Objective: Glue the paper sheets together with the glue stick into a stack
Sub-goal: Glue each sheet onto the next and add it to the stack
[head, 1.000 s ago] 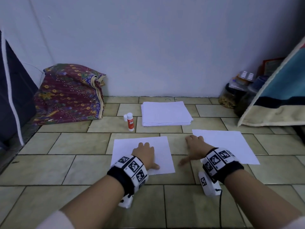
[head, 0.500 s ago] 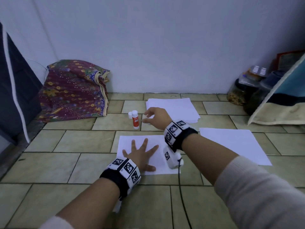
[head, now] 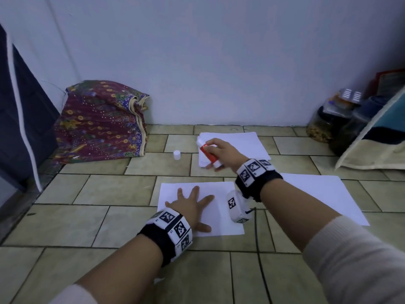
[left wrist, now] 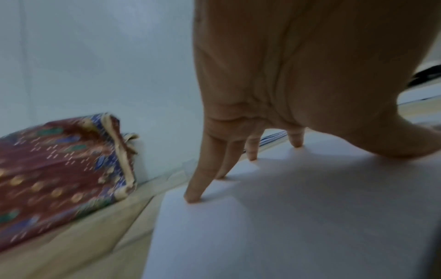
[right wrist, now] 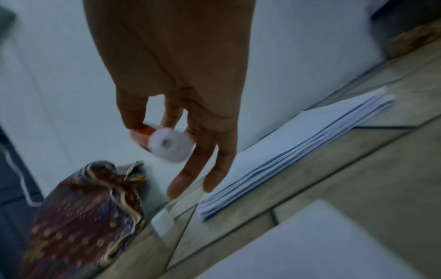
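Fingers of the right hand [head: 223, 153] pinch the light, rigid, uncapped glue stick [head: 208, 155] mid-barrel above the paper pile [head: 245, 142] — left hand [head: 190, 204], splayed flat, pins the thin, slide-prone sheet [head: 219, 216] to the floor.

We find no readable text anywhere. The glue stick [head: 207, 155] at twelve o'clock shows a red label too blurred to read; the wrist bands [head: 173, 226] carry only black-and-white square marker patterns.
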